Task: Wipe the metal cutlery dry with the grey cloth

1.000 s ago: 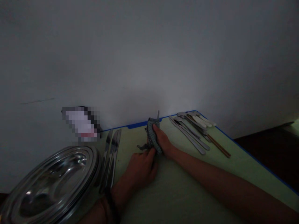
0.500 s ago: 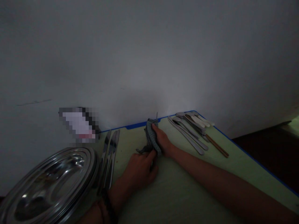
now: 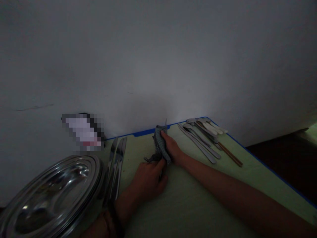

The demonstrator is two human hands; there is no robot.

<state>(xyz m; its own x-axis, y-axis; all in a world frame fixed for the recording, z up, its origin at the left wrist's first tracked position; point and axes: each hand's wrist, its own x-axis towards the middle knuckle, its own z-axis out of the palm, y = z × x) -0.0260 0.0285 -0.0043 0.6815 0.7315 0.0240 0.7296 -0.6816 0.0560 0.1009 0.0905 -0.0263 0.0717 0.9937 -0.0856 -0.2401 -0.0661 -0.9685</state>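
My right hand is closed around a grey-green checked cloth, its thumb pressed on the folded fabric. From the top of the cloth sticks the thin pointed tip of a table knife; most of the blade is wrapped and hidden. Just below, my left hand is closed on the knife's lower end, of which only a small part shows between the fingers. To the left lie several table knives side by side. Right of the cloth, two more long knives lie beside other cutlery.
Stacked oval steel divided plates stand at the left front. Spoons and forks, white-handled cutlery and wooden chopsticks lie at the right. The pale green table has a blue edge against a grey wall. A pixelated object leans there.
Almost nothing differs. Both hands keep their hold on the cloth and knife in nearly the same place, and the view has shifted very slightly.
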